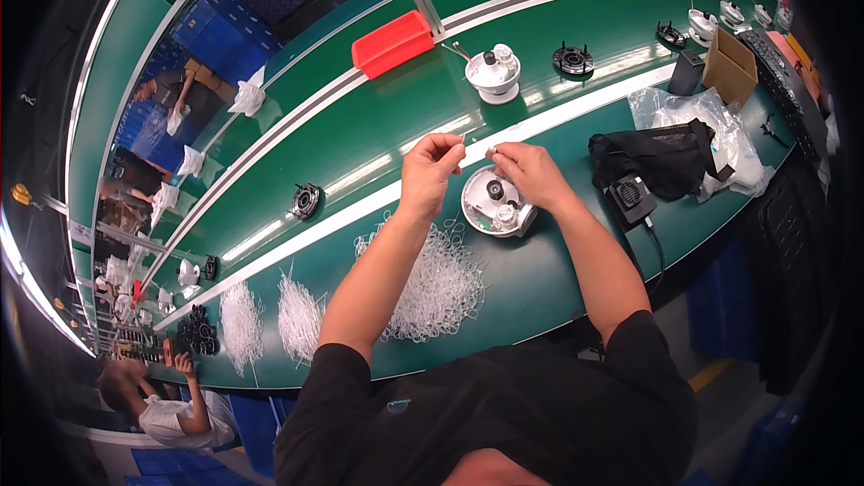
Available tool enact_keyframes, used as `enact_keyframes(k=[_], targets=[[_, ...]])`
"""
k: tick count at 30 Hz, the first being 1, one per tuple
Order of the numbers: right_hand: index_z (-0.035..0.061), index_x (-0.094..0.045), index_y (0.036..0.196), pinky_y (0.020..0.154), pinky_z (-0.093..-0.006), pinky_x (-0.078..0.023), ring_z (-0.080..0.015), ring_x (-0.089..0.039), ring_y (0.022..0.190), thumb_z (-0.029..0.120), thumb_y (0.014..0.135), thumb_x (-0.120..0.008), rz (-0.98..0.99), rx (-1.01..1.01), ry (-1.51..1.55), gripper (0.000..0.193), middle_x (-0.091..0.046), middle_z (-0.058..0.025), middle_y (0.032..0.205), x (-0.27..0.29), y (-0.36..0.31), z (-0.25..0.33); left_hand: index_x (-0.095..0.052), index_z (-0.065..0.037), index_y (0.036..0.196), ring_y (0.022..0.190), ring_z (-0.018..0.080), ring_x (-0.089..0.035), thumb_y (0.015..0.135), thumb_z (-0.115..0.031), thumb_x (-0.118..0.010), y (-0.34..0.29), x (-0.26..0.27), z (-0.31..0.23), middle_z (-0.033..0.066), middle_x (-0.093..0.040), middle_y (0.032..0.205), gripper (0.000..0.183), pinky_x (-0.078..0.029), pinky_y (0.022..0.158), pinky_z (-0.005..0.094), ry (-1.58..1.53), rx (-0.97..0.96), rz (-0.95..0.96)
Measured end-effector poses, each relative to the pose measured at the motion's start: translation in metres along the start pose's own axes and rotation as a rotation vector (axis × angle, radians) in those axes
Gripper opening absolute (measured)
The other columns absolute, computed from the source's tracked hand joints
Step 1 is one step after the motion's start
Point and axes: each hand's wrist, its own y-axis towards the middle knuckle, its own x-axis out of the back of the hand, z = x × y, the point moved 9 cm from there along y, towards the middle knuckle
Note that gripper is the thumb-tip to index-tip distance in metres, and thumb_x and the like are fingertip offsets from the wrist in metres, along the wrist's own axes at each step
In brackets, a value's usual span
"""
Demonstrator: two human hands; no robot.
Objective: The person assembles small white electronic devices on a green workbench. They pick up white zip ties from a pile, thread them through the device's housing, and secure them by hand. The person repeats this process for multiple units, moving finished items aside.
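My left hand (432,173) and my right hand (531,175) are raised close to each other, fingertips pinched. A tiny pale piece shows at each pinch, too small to name. Just below the right hand, a white round housing (481,213) with a black lens-like part (495,189) sits on the green workbench (531,292). The right fingers partly cover its upper rim. Beside my left forearm lies a loose heap of thin white looped cords (441,283), part of it hidden by that arm.
Beyond the bench runs a green line carrying another white housing (493,81), black round bases (573,59) and a red bin (393,43). Bundles of white cords (241,328) lie leftward. A black bag (652,157) and black device (630,201) are at right. A co-worker (180,409) sits far left.
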Motion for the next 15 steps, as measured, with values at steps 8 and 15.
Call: enact_keyframes(k=[8, 15], targets=[[0.0004, -0.066, 0.099, 0.069, -0.044, -0.048, -0.0368, -0.063, 0.077, 0.017, 0.094, -0.059, -0.018, 0.053, 0.023, 0.019, -0.066, -0.0178, 0.084, 0.0, 0.0, 0.004, -0.065, 0.0, 0.107, 0.082, 0.0109, -0.063, 0.086, -0.004, -0.075, -0.001, -0.024, 0.011, 0.0044, -0.068, 0.092, 0.024, -0.052, 0.072, 0.0253, -0.006, 0.07, 0.131], [-0.0011, -0.065, 0.1, 0.07, -0.0389, -0.049, -0.032, -0.063, 0.078, 0.013, 0.095, -0.058, 0.014, 0.111, -0.02, 0.016, -0.065, -0.0174, 0.088, -0.001, 0.0, 0.0, -0.069, 0.0, 0.105, 0.079, 0.0099, -0.064, 0.085, -0.004, -0.076, -0.003, -0.032, 0.015, 0.0045, -0.07, 0.09, 0.022, -0.053, 0.071, 0.0249, 0.077, 0.09, 0.159]])
